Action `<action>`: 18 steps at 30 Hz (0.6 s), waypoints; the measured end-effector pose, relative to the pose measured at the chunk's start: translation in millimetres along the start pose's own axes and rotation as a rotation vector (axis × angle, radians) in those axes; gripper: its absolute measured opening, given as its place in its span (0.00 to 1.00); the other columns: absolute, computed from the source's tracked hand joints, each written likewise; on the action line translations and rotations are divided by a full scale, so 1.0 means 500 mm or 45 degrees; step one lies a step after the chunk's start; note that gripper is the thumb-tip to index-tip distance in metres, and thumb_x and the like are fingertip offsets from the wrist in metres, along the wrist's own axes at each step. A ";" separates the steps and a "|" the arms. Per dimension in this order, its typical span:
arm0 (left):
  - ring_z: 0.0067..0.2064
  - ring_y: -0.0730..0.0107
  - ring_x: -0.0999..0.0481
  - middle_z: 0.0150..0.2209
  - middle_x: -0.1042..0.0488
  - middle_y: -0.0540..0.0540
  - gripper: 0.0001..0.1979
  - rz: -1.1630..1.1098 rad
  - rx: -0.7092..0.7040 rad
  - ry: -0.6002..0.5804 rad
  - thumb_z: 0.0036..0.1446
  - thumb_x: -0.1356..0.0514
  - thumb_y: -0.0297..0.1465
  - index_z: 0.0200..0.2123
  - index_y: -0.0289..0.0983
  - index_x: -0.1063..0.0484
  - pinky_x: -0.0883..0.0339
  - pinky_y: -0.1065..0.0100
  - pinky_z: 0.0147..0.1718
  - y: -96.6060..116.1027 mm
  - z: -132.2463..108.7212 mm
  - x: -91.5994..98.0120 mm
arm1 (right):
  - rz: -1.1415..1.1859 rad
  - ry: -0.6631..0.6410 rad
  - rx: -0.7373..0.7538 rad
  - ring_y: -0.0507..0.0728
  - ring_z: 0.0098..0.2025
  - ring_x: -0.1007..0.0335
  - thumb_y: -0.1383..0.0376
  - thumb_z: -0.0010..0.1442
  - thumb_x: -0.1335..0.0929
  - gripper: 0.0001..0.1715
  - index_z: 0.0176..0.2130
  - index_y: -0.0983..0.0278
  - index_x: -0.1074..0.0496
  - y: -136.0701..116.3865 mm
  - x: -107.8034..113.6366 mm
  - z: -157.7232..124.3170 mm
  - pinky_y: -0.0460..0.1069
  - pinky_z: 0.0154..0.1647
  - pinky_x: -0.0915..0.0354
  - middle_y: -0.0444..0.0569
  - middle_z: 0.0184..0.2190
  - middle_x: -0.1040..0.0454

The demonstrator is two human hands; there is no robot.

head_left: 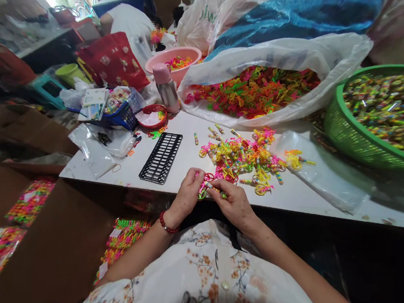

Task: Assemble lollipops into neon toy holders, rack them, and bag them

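Note:
Close together at the table's front edge, both my hands hold small colourful plastic pieces. My left hand [189,193], with a red bead bracelet at the wrist, pinches pink and green pieces [203,189]. Between the fingers of my right hand [234,204] are small striped sticks [215,187]. Just beyond them on the white table [190,160] lies a loose pile of yellow, pink and orange pieces [238,157] mixed with striped sticks. A black slotted rack [161,158] lies to the left of my hands.
An open white bag [344,60] of coloured pieces and a green basket [368,142] stand behind the pile. A steel flask [166,92], red bowl [151,119] and blue basket [122,116] are at the left. Clear plastic bags [324,171] lie at right. Another person [128,22] is behind.

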State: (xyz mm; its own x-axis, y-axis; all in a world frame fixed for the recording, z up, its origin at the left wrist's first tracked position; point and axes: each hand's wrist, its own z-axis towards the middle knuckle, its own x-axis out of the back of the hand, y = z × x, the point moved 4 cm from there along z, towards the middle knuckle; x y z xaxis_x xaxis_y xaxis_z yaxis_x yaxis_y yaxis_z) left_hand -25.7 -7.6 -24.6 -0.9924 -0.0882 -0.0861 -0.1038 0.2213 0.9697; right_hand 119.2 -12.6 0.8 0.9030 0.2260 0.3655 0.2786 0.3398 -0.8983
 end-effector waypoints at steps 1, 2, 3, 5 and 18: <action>0.30 0.72 0.35 0.29 0.32 0.52 0.14 -0.007 -0.003 0.020 0.59 0.39 0.44 0.36 0.39 0.31 0.39 0.71 0.31 -0.002 0.002 0.001 | -0.007 -0.007 0.010 0.55 0.35 0.27 0.62 0.65 0.34 0.08 0.40 0.62 0.26 -0.001 -0.002 -0.001 0.48 0.38 0.34 0.48 0.33 0.22; 0.31 0.72 0.35 0.29 0.32 0.52 0.14 -0.011 -0.012 0.040 0.59 0.39 0.44 0.36 0.39 0.31 0.39 0.71 0.32 -0.004 0.003 0.002 | -0.026 -0.015 0.021 0.54 0.34 0.28 0.63 0.65 0.34 0.07 0.40 0.62 0.27 -0.003 -0.004 -0.002 0.48 0.37 0.35 0.48 0.33 0.23; 0.31 0.71 0.34 0.29 0.32 0.52 0.14 -0.013 -0.021 0.056 0.58 0.39 0.44 0.36 0.39 0.31 0.38 0.71 0.32 -0.006 0.005 0.001 | -0.059 -0.017 0.036 0.54 0.33 0.29 0.64 0.65 0.35 0.07 0.39 0.62 0.27 -0.006 -0.007 -0.004 0.48 0.36 0.35 0.48 0.32 0.24; 0.32 0.71 0.34 0.29 0.32 0.51 0.13 -0.004 -0.037 0.063 0.59 0.39 0.43 0.35 0.39 0.31 0.38 0.70 0.33 -0.010 0.007 -0.002 | -0.151 -0.029 0.073 0.54 0.31 0.31 0.65 0.66 0.36 0.08 0.37 0.63 0.28 -0.012 -0.013 -0.007 0.47 0.34 0.37 0.47 0.30 0.26; 0.37 0.65 0.32 0.33 0.33 0.48 0.10 0.746 -0.410 0.304 0.60 0.41 0.39 0.34 0.39 0.35 0.41 0.66 0.40 0.080 0.196 0.017 | -0.837 0.512 0.083 0.64 0.46 0.27 0.63 0.63 0.35 0.19 0.53 0.61 0.28 0.008 0.192 0.037 0.58 0.46 0.27 0.58 0.49 0.28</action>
State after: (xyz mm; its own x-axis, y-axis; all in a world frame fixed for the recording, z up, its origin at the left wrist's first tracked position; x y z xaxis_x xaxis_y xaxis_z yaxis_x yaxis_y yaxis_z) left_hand -44.7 95.9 -8.8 -0.8334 -0.2614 0.4869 0.5038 0.0028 0.8638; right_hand 200.7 27.4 36.7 0.6113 -0.3859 0.6909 0.7902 0.3451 -0.5064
